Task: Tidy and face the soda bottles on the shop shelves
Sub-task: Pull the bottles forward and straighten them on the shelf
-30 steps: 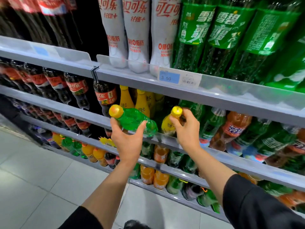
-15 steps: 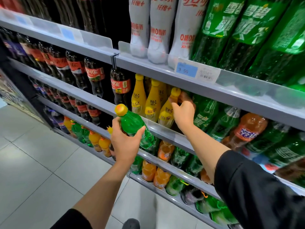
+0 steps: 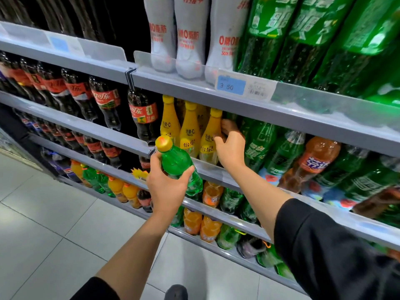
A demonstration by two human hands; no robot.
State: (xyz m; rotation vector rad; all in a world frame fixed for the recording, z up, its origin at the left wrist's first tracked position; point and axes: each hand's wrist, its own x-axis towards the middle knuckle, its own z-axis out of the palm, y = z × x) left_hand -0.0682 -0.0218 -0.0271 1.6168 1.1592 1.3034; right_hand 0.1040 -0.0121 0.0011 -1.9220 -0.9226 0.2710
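Gripping green bottle (image 3: 177,167), yellow cap, tilted: left hand (image 3: 166,189).

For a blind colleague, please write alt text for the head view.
The left hand grips a green bottle in front of the shop shelves, while the right hand rests on a yellow bottle standing on the shelf between cola bottles and green soda.

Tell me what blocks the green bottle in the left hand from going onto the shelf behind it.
The left hand grips the green bottle in front of the yellow bottles, which fill the shelf front there. The right hand rests against the rightmost yellow bottle. No open slot shows.
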